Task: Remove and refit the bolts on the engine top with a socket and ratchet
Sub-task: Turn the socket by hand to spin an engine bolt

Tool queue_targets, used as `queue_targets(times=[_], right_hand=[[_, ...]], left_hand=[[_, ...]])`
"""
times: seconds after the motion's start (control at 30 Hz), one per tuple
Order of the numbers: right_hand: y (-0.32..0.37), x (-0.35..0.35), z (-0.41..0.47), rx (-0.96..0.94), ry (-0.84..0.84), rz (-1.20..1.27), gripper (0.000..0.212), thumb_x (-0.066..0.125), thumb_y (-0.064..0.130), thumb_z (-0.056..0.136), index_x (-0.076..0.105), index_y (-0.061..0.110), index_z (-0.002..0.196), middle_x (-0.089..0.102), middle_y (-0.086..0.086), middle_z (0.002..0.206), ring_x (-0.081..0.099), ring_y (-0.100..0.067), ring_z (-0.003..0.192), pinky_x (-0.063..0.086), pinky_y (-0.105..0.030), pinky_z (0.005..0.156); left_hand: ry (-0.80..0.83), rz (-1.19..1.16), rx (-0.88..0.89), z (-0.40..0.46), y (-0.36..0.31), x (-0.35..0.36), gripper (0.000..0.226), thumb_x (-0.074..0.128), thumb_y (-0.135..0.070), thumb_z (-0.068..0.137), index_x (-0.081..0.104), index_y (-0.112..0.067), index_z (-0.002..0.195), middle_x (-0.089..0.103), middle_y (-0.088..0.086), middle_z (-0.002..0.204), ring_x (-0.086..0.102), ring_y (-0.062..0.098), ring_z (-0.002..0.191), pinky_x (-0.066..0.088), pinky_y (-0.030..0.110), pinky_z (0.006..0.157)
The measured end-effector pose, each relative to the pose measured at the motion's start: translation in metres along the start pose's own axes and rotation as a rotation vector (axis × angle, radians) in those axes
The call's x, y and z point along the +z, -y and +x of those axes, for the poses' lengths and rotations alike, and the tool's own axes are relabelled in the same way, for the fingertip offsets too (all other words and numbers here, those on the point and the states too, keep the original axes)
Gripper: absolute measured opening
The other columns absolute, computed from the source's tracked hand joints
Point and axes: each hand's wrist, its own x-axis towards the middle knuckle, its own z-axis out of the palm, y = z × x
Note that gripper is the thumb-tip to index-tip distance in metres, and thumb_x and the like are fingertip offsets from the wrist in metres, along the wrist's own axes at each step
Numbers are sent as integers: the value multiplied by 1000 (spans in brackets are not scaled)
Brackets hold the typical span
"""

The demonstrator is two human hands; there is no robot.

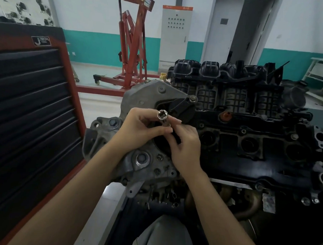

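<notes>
Above engine [230, 136] left end: left hand [138, 128] grips socket [162, 117], right hand [185, 147] pinches its lower end. No ratchet visible. Bolt [192, 99] behind socket looks seated; work likely early.

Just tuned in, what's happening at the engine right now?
A person is holding a chrome socket in front of the engine, square-drive end facing the camera. The left hand grips it around the shaft, and the right hand pinches at its lower end, which is hidden by the fingers. No ratchet is in sight. A bolt near the intake manifold is still fitted. A red tool cabinet stands to the left.
</notes>
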Motion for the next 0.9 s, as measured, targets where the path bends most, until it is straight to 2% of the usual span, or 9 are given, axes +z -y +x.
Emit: queue_targets(times=[0.1, 0.23, 0.33, 0.43, 0.5, 0.6, 0.73, 0.77, 0.9], right_hand=[[0, 1, 0, 41, -70, 21, 17, 67, 16, 84, 74, 4, 94, 73, -6, 83, 56, -9, 84, 42, -23, 78], [2, 2, -1, 158, -116, 80, 17, 73, 16, 79, 74, 7, 93, 71, 3, 89, 54, 2, 87, 46, -26, 81], [2, -1, -1, 94, -66, 78, 21, 65, 20, 87, 71, 6, 100, 69, 5, 93, 51, 9, 91, 42, -24, 86], [0, -2, -3, 40, -10, 67, 27, 53, 18, 92, 69, 3, 107, 72, -3, 91, 47, 16, 96, 42, -30, 91], [-2, -2, -4, 89, -25, 74, 19, 61, 14, 89, 73, 4, 100, 73, -4, 87, 48, 10, 93, 44, -32, 88], [-1, 0, -4, 160, -61, 65, 11, 74, 12, 79, 76, 7, 89, 74, -1, 82, 60, -18, 86, 44, -27, 80], [4, -1, -1, 96, -90, 67, 21, 71, 20, 80, 74, 8, 98, 74, 0, 88, 49, 20, 96, 48, -33, 79], [5, -1, -1, 62, -58, 62, 24, 65, 23, 84, 73, 8, 101, 74, -1, 90, 47, 22, 96, 47, -32, 81], [1, -3, -4, 62, -10, 91, 21, 61, 14, 88, 72, 5, 103, 73, -4, 91, 56, -7, 88, 50, -36, 83]], left_hand=[[8, 19, 6, 0, 3, 1, 24, 70, 7, 79, 69, 1, 102, 70, 21, 99, 67, 38, 94, 54, 46, 87], [-154, 88, 50, -1, 6, 11, 25, 78, 2, 70, 71, -2, 94, 71, 17, 90, 68, 29, 86, 55, 38, 82], [-141, 44, 94, -4, 8, 16, 26, 72, -1, 76, 69, -9, 100, 71, 9, 96, 68, 21, 96, 53, 31, 87], [-75, 30, 76, -5, 13, 14, 23, 70, 1, 79, 69, -3, 102, 71, 15, 99, 67, 29, 96, 53, 39, 88], [-65, 45, 81, -5, 13, 14, 22, 72, 0, 78, 70, -3, 100, 72, 13, 98, 69, 28, 94, 54, 39, 85], [-134, 113, 134, -5, 12, 18, 24, 80, -3, 70, 72, -4, 92, 73, 9, 93, 70, 19, 89, 55, 31, 80], [-255, 87, 127, -9, 12, 19, 29, 79, -9, 69, 72, -11, 97, 74, -7, 88, 71, 13, 86, 54, 23, 79], [-255, 33, 111, -9, 12, 19, 29, 76, -8, 71, 70, -12, 99, 75, -7, 89, 72, 14, 89, 54, 24, 81], [-115, -144, 59, -10, 10, 15, 29, 63, 4, 81, 64, 1, 110, 72, 13, 102, 69, 25, 99, 54, 31, 87]])
